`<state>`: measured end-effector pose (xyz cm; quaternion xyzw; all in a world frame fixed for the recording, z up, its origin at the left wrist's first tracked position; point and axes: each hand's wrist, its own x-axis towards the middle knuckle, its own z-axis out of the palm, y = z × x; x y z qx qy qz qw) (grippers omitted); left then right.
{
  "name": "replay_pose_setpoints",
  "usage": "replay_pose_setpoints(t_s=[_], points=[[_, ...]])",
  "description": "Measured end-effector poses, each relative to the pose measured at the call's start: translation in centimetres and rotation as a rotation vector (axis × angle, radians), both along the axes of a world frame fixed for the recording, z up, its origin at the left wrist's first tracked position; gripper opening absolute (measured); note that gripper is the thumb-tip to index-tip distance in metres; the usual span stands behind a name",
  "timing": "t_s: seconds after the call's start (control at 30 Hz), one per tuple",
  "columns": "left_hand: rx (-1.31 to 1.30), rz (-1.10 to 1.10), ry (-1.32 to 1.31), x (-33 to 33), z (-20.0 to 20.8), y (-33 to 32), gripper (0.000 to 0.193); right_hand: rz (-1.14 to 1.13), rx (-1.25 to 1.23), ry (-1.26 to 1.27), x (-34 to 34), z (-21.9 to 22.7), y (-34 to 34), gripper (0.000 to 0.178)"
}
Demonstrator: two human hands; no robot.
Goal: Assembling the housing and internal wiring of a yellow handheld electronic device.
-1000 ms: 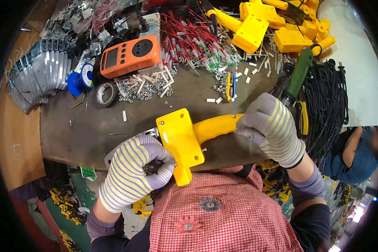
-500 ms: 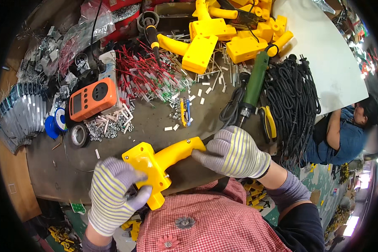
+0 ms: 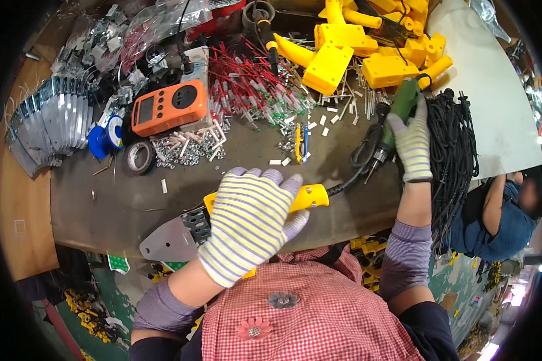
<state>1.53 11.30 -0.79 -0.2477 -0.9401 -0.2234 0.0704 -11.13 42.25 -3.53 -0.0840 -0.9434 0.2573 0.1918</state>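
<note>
My left hand (image 3: 250, 216), in a striped knit glove, closes over a yellow pistol-shaped tool housing (image 3: 312, 197) at the table's front edge. The hand hides most of the housing. A grey metal plate (image 3: 171, 239) with a slotted dark bracket sticks out to its left, and a black cord (image 3: 337, 189) leaves the handle's right end. Farther right, my right hand (image 3: 413, 141), gloved alike, wraps round a green electric screwdriver (image 3: 388, 137) lying on the table. The screwdriver's bit points toward me and to the left.
Finished yellow housings (image 3: 328, 67) are piled at the back. Black cords (image 3: 453, 138) lie right of my right hand. An orange meter (image 3: 170, 108), a tape roll (image 3: 140, 157), small nuts (image 3: 183, 149) and red wires (image 3: 247, 84) spread across the left and middle. Another person (image 3: 503, 210) sits at far right.
My right hand has left the housing's handle and reached up to the green screwdriver. My left hand has moved over the housing; the metal plate and cord now show. The view has shifted.
</note>
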Motion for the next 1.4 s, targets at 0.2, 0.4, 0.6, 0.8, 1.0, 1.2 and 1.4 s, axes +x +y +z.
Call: replay_pose_setpoints(t_s=[0.2, 0.4, 0.6, 0.8, 1.0, 1.2, 1.4], points=[[-0.117, -0.065, 0.002, 0.8, -0.2, 1.5, 0.061, 0.39, -1.138, 0.381, 4.5, 2.5, -0.6, 0.071], [-0.187, 0.003, -0.023, 0.6, -0.1, 1.7, 0.057, 0.925, -1.68, 0.336, 5.7, 5.5, -1.8, 0.073], [-0.111, 0.112, 0.071, 0.7, -1.0, 2.4, 0.052, 0.873, -1.464, 0.452, 9.6, 7.3, -3.2, 0.08], [-0.293, 0.112, -0.045, 0.4, -1.4, 2.9, 0.049, 1.178, -1.272, 0.371, 10.4, 5.7, -10.1, 0.094], [-0.239, 0.1, -0.046, 0.6, -1.2, 3.1, 0.05, 1.062, -1.166, 0.348, 10.0, 3.6, -12.3, 0.082], [-0.276, 0.111, -0.003, 0.9, -2.3, 2.9, 0.032, 1.128, -1.142, 0.333, 9.9, 3.4, -12.7, 0.068], [-0.259, 0.104, 0.09, 1.2, -3.1, 2.8, 0.047, 0.955, -1.243, 0.156, 10.5, 3.1, -12.5, 0.046]])
